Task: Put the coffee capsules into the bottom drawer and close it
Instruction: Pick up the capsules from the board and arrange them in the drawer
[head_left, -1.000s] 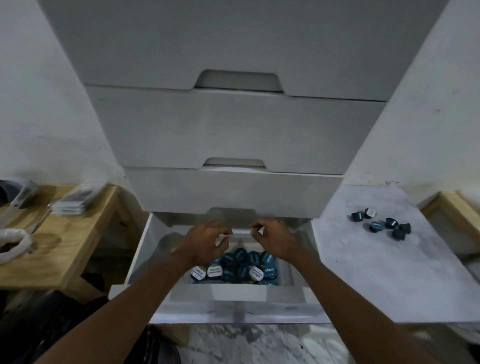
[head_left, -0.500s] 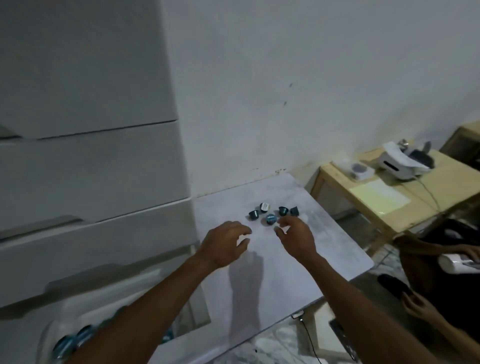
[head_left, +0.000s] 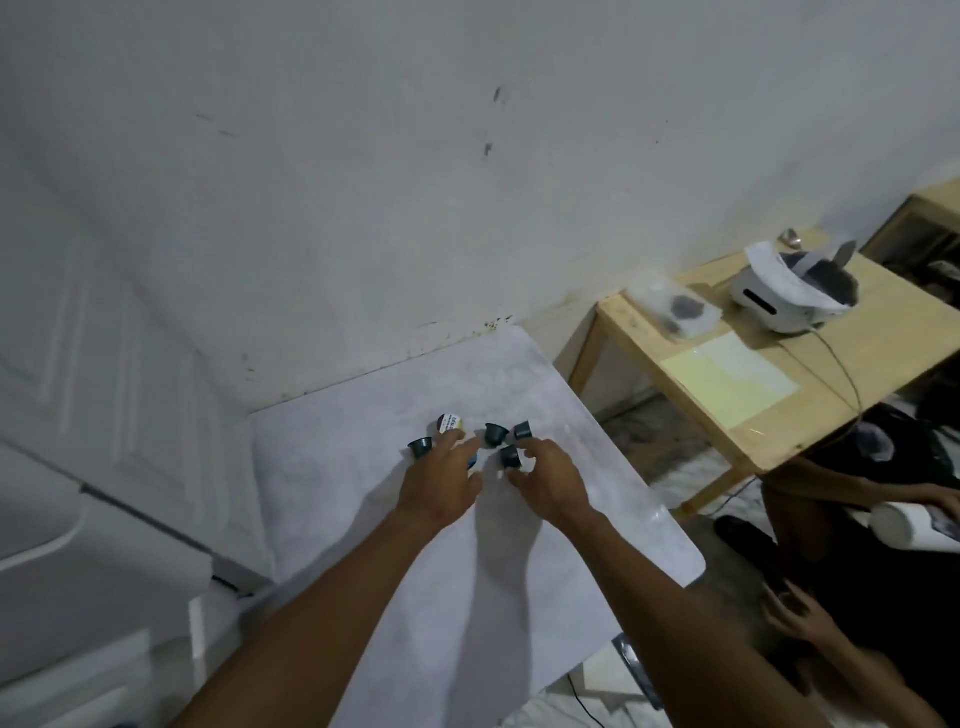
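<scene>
Fingers (head_left: 521, 453) of the right hand (head_left: 550, 483) curl around one dark, cup-shaped coffee capsule (head_left: 510, 456), thumb and forefinger pinching its sides. Left hand (head_left: 441, 480) fingers are spread and extended, tips reaching among the capsules; whether they grip one cannot be told. Remaining small dark plastic coffee capsules (head_left: 494, 433) sit clustered on the pale marbled tabletop (head_left: 519, 582), at roughly 12 o'clock from both hands: one at 10 o'clock of the left hand, one with a white label just beside it, two more near the right fingertips. At 8 o'clock, the white drawer cabinet (head_left: 93, 571) stands beside the tabletop. At 2 o'clock, a light wooden side table (head_left: 769, 415) carries a white headset (head_left: 779, 301).
</scene>
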